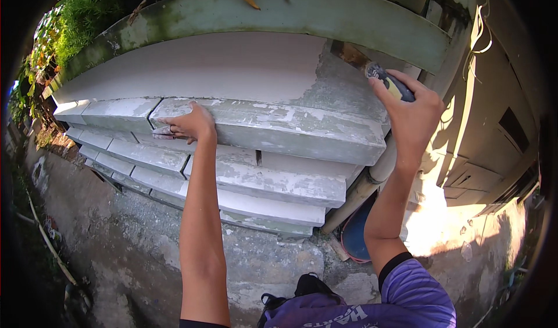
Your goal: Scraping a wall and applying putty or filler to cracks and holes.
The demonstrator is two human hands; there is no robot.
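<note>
Along a stepped masonry wall [273,180], two bare hands were set well apart.
At far left, feathery green foliage [84,17] grew beside the wall; next, the left hand [195,123] lay over the edge of the top ledge [290,117], fingers bent around a small pale piece [163,132] — its kind could not be told. Farther right, white coating [203,66] gave way to a grey patch [343,90], where the scraper [376,72] reached just under a pale green beam [325,14] — its dark-and-yellow handle gripped by the right hand [415,104].
</note>
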